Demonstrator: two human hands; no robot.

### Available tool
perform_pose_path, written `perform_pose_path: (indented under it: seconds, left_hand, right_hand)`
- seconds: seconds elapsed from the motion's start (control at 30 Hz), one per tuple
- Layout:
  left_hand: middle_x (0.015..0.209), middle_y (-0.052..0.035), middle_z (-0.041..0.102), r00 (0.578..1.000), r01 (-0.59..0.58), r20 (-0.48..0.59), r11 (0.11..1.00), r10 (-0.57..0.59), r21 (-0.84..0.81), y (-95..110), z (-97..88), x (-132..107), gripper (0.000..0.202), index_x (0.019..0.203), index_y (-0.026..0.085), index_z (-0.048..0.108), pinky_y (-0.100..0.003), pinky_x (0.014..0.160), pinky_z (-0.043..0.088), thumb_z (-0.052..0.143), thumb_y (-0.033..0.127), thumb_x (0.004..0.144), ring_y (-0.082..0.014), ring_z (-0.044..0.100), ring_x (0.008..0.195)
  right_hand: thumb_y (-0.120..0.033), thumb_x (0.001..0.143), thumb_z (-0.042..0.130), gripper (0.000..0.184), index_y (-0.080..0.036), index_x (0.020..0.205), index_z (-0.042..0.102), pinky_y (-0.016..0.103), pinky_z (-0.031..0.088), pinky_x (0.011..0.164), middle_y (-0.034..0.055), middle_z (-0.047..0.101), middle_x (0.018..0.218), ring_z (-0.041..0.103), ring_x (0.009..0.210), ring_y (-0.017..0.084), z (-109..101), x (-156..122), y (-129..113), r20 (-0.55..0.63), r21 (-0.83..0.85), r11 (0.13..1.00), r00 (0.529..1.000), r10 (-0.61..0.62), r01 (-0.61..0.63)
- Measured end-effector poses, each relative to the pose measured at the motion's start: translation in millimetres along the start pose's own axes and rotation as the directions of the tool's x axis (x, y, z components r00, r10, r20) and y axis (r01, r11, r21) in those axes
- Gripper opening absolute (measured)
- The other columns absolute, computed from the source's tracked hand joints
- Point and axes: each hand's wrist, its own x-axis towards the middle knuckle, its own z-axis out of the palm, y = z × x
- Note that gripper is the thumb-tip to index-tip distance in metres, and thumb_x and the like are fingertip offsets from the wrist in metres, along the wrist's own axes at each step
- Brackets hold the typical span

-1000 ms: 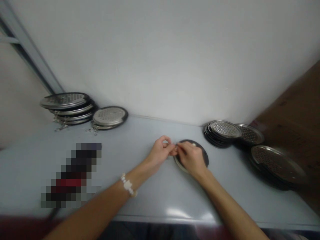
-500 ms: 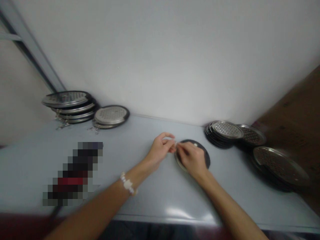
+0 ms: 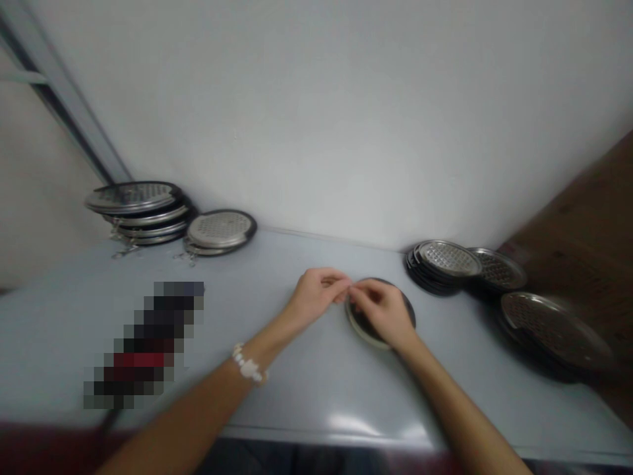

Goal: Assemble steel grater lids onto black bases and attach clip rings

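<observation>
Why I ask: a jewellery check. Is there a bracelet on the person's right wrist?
No, the white bracelet circles the left wrist; the right wrist shows none.

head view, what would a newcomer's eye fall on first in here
Probably the left hand and right hand, meeting or nearly so mid-picture, the right one over a dark disc; anything pinched there is too small to tell. Next, likely the white bracelet below the left hand and the pixelated patch at left. Shiny-topped stacks stand farther back on both sides.
</observation>
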Motion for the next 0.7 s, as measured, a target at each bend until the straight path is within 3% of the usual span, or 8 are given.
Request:
perform_pose_path:
  seconds: [0.33, 0.57, 0.7]
  left_hand:
    - [0.073, -0.0046, 0.075, 0.998, -0.019, -0.054, 0.999, 0.017, -0.032, -4, 1.0, 0, 0.018, 0.082, 0.014, 0.077, -0.028, 0.067, 0.054, 0.076, 0.029, 0.072, -0.0168, 0.067, 0.067]
    - [0.075, -0.0033, 0.076, 0.997, -0.074, -0.010, 0.996, 0.074, -0.042, 9, 2.1, -3, 0.013, 0.081, 0.015, 0.077, -0.027, 0.072, 0.055, 0.074, 0.024, 0.072, -0.0165, 0.069, 0.071]
    - [0.072, -0.0032, 0.075, 0.997, -0.082, -0.005, 0.996, 0.082, -0.038, 11, 1.9, -4, 0.015, 0.083, 0.014, 0.077, -0.026, 0.068, 0.056, 0.076, 0.025, 0.072, -0.0151, 0.068, 0.066]
  right_hand:
    - [-0.051, 0.083, 0.072, 0.034, -0.018, 0.087, 0.069, 0.024, 0.047, 0.052, 0.0020, 0.071, 0.068, 0.064, 0.056, 0.015, 2, 5, 5, 0.067, 0.324, 0.932, 0.986, 0.150, -0.164]
    - [-0.051, 0.072, 0.084, 0.038, -0.017, 0.085, 0.075, 0.021, 0.045, 0.048, 0.0040, 0.073, 0.072, 0.063, 0.053, 0.011, -10, 6, 2, 0.287, 0.477, 0.808, 0.931, 0.227, -0.345]
    - [-0.046, 0.064, 0.091, 0.037, -0.016, 0.082, 0.076, 0.021, 0.047, 0.050, 0.0039, 0.073, 0.070, 0.061, 0.052, 0.010, -15, 6, 4, 0.334, 0.503, 0.761, 0.904, 0.266, -0.410]
